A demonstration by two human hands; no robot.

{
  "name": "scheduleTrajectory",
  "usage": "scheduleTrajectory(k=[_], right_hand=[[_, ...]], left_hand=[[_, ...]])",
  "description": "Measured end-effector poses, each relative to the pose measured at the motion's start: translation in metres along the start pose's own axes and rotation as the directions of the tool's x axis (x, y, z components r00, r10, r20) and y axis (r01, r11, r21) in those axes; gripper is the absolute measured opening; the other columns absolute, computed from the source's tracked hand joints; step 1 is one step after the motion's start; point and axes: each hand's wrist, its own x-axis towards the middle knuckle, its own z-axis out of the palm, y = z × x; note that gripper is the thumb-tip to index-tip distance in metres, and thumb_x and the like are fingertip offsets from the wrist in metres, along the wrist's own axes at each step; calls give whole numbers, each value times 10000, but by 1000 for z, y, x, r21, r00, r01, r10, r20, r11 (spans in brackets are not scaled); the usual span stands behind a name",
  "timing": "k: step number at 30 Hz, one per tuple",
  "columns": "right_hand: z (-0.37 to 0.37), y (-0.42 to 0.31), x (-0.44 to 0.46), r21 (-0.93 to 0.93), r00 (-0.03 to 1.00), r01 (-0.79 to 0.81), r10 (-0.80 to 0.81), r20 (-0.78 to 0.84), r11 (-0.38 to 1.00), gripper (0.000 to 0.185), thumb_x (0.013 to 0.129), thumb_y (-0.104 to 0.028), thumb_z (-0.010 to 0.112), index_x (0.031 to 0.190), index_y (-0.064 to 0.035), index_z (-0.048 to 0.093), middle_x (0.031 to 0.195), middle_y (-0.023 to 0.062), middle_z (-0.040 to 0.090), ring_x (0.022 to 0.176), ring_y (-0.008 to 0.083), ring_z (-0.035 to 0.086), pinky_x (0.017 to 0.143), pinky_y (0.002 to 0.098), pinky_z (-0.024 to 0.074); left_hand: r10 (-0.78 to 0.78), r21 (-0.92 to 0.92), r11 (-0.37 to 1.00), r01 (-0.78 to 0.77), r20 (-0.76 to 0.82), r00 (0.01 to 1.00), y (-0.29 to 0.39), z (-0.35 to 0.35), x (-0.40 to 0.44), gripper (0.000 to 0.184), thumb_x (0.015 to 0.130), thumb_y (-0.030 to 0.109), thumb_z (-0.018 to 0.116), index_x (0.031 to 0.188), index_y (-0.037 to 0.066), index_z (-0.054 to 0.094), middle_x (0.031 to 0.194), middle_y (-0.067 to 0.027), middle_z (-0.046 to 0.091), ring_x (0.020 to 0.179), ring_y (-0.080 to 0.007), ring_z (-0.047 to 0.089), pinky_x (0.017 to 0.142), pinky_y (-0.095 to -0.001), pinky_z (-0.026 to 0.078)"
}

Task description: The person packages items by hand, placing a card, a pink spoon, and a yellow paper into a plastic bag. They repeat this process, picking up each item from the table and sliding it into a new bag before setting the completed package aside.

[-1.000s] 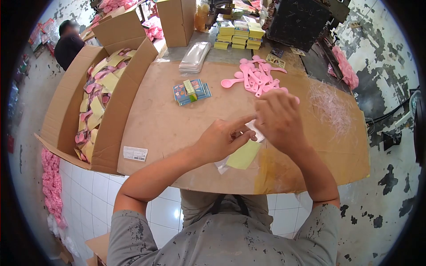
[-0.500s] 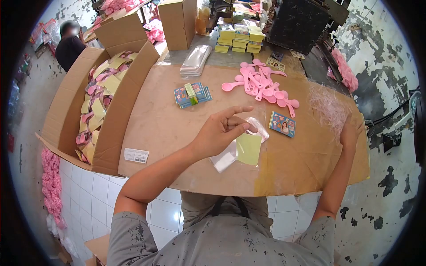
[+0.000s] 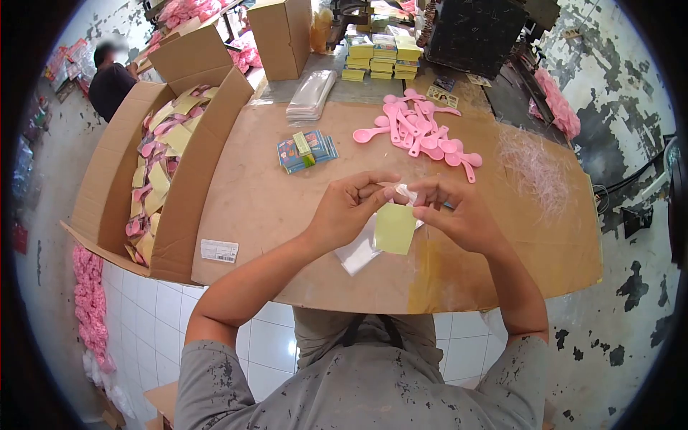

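A yellow-green card point(image 3: 395, 230) hangs upright between my hands, seemingly inside a thin clear plastic bag. My left hand point(image 3: 351, 209) pinches at its top left corner, thumb against fingers. At the top right corner, my right hand point(image 3: 459, 216) is closed with thumb and fingers on the bag's edge. More clear bags point(image 3: 355, 252) lie flat on the cardboard beneath. The stack of blue picture cards to the right is mostly hidden behind my right hand. Pink measuring spoons point(image 3: 419, 130) lie heaped beyond my hands.
An open carton point(image 3: 188, 175) of packed pink spoons stands left. Banded blue cards point(image 3: 307, 150), a stack of clear bags point(image 3: 312, 97) and yellow-edged card stacks point(image 3: 382, 56) lie farther back. Plastic strips point(image 3: 534, 168) are scattered right. A person point(image 3: 111, 86) is at far left.
My right hand has come from the plastic strips at the right to the bag's top edge, beside my left hand. The left hand still holds the bag with the card.
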Motion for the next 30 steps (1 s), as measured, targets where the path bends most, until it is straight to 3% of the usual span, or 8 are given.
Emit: scheduleTrajectory(k=[4, 10, 13, 19, 26, 29, 30], right_hand=[[5, 13, 10, 214, 997, -81, 80, 13, 974, 232, 966, -94, 731, 1174, 8, 718, 1027, 41, 727, 882, 70, 660, 758, 236, 534], [7, 28, 10, 295, 997, -6, 30, -77, 955, 180, 984, -63, 705, 1143, 18, 724, 1004, 34, 731, 885, 82, 674, 783, 252, 544], [5, 31, 9, 400, 994, -70, 99, -54, 914, 160, 978, -46, 708, 1126, 9, 733, 1033, 28, 719, 914, 91, 678, 806, 259, 544], [0, 50, 9, 392, 995, 88, -66, -70, 916, 145, 971, 7, 677, 1096, 10, 752, 1109, 29, 688, 998, 103, 661, 838, 267, 538], [-9, 47, 7, 262, 994, 105, -94, -51, 959, 153, 973, 12, 666, 1086, 2, 769, 1092, 37, 690, 977, 110, 657, 846, 276, 542], [-7, 46, 6, 270, 996, 83, -69, -60, 959, 138, 967, 0, 690, 1080, 6, 770, 1085, 37, 688, 970, 101, 660, 835, 266, 549], [-5, 49, 6, 274, 996, 82, -69, -58, 958, 138, 963, -2, 699, 1082, 8, 768, 1084, 37, 686, 967, 99, 662, 830, 262, 551]], left_hand=[[-15, -15, 1000, 16, 9, 1000, 7, -2, 0, 348, 1063, 144, 632, 1346, -58, 618, 1162, -166, 748, 1066, -149, 710, 917, -287, 584], [-27, 24, 999, 28, -28, 999, 3, 1, 0, 316, 1041, 129, 664, 1302, -49, 665, 1173, -134, 746, 1031, -140, 716, 895, -288, 595], [-26, 37, 999, 29, -58, 998, 0, 0, 0, 274, 1037, 118, 666, 1257, -41, 702, 1158, -112, 755, 1005, -136, 720, 870, -288, 603], [34, 64, 997, -33, -16, 999, -9, -4, 1, 265, 1037, 117, 666, 1249, -30, 724, 1145, -104, 765, 982, -126, 720, 833, -279, 602], [32, 78, 996, -38, 80, 996, 0, -11, 1, 268, 1065, 136, 609, 1223, -42, 730, 1180, -134, 756, 1006, -158, 725, 900, -325, 602], [-43, -234, 971, 58, 71, 997, 1, -9, 2, 290, 1075, 158, 586, 1220, -49, 727, 1184, -140, 753, 1030, -172, 726, 922, -344, 595], [-63, -190, 979, 73, 60, 996, 0, -9, 2, 286, 1070, 154, 595, 1223, -50, 724, 1190, -141, 751, 1035, -172, 726, 918, -341, 596]])
